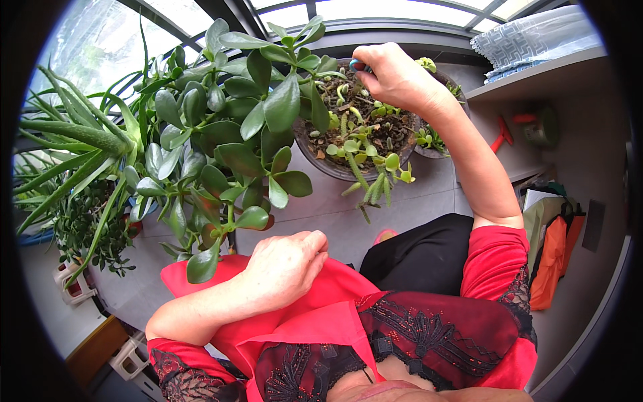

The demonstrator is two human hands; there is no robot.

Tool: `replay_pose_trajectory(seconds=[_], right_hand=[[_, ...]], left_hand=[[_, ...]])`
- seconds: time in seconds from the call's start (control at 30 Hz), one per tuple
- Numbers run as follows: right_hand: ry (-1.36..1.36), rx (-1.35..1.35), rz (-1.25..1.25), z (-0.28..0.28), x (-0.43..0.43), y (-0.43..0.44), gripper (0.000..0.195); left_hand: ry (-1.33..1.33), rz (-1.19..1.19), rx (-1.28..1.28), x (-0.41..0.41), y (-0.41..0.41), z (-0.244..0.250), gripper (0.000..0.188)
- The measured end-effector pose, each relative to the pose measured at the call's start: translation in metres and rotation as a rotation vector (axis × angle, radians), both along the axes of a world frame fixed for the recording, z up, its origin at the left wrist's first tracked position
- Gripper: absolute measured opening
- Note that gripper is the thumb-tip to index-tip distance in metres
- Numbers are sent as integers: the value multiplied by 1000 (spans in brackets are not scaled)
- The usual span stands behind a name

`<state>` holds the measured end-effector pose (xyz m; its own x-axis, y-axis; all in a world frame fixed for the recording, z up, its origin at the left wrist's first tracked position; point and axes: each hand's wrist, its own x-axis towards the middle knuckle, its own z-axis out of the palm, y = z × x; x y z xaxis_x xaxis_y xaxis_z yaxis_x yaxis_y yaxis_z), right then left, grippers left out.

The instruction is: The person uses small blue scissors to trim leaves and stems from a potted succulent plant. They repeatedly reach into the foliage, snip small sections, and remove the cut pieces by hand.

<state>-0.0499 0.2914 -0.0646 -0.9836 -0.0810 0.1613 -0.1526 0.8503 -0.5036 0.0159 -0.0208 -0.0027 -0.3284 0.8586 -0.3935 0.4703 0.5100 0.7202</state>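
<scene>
My right hand (387, 75) reaches over the far side of a wide brown plant pot (334, 171). Its fingers are closed around a blue handle (355, 65); the rest of that tool is hidden by the hand and the foliage. Dark soil (369, 118) with wood chips fills the pot, where small succulents (359, 148) grow and trailing green stems (377, 188) hang over the near rim. My left hand (291, 264) is curled in front of a red apron (311, 311), below a large jade plant (241, 120). Nothing shows in its fingers, and the palm is turned out of sight.
Jade branches crowd the pot's left side. A spiky aloe (110, 140) stands farther left, by the window. Behind my right forearm is another planted pot (432, 140). Shelving (532, 85) on the right holds a red-handled tool (501, 134), with an orange bag (550, 261) below.
</scene>
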Motion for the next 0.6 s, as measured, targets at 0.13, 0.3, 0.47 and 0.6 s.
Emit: replay_pose_trajectory(seconds=[0.13,0.3,0.47,0.6], right_hand=[[-21,9,-6,-3,0,-1,14],[-37,12,-1,0,-1,-3,14],[14,-1,16,-4,-1,-4,14],[26,11,42,1,-3,1,15]], left_hand=[[-5,3,-10,-1,-2,0,10],[2,-1,-7,-2,-4,0,10],[11,-2,-3,-3,-3,1,10],[9,4,-6,-2,-6,-2,10]])
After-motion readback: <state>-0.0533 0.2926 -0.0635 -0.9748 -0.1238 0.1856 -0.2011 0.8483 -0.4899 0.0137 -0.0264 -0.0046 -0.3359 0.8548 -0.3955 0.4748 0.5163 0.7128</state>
